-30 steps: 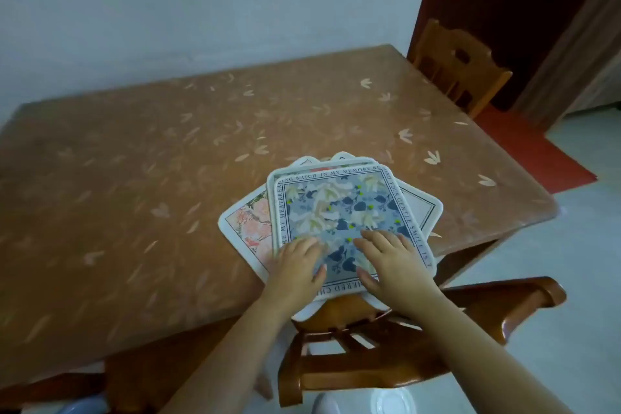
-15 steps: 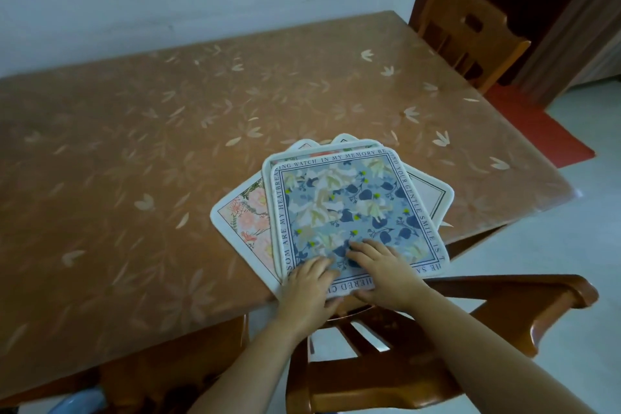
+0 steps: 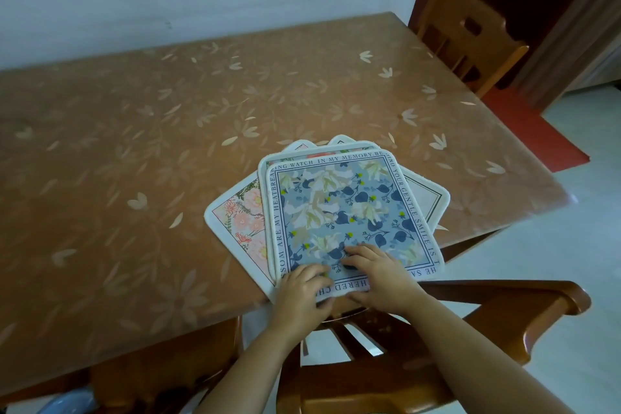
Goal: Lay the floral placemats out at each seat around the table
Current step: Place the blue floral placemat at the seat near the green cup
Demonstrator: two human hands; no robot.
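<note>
Brown table with pale petal print. Fanned pile of mats at 5 o'clock on the top, overhanging the near edge. Blue mat uppermost, lettered border. Pink mat showing at the pile's 9 o'clock, cream mat at 3 o'clock, both flat on the top.

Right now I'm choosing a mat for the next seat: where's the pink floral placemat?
In the head view, the pink floral placemat pokes out leftward from under the blue floral placemat, at the near edge of the table.
</note>
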